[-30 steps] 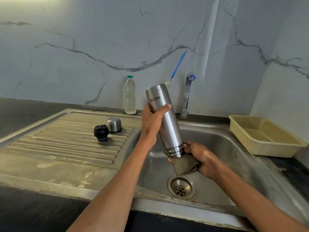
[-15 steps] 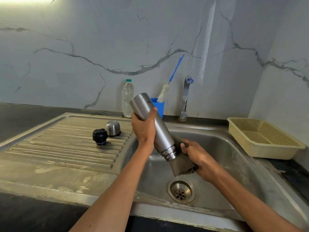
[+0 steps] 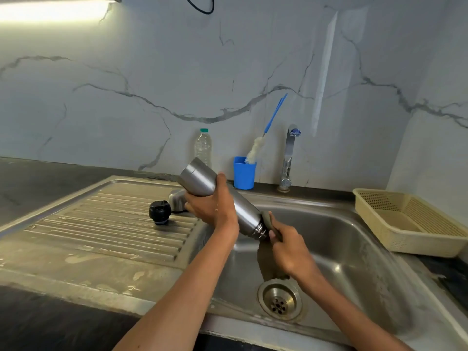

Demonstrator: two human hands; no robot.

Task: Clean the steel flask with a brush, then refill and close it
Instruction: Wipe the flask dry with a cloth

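The steel flask (image 3: 222, 201), a smooth brushed-metal cylinder with a threaded neck, is held tilted over the left edge of the sink (image 3: 359, 244), its flat base up and to the left and its open mouth pointing down to the right. The left hand (image 3: 212, 206) grips it around the middle, fingers (image 3: 188, 206) curled around the body and thumb lying along its upper side. The right hand (image 3: 288, 249) pinches a limp, olive-brown cloth (image 3: 268, 264) against the neck, fingers (image 3: 272, 234) clenched on the fabric; the rest of the cloth hangs down toward the round metal drain (image 3: 279, 298). On the ribbed steel drainboard (image 3: 101, 224) to the left sit 2 pieces: a black knobbed stopper (image 3: 159, 212) and, just behind it, a rounded steel cap (image 3: 177, 197) partly hidden by the left hand. At the back of the dark bench (image 3: 38, 178) stands a clear plastic bottle (image 3: 203, 146) with a green cap, a blue cup (image 3: 244, 172) holding a fluffy white brush (image 3: 257, 148) with a thin blue handle, and a chrome tap (image 3: 288, 158). A cream perforated plastic basket (image 3: 415, 224) rests to the right of the sink, below veined marble-look wall tiles (image 3: 152, 84).
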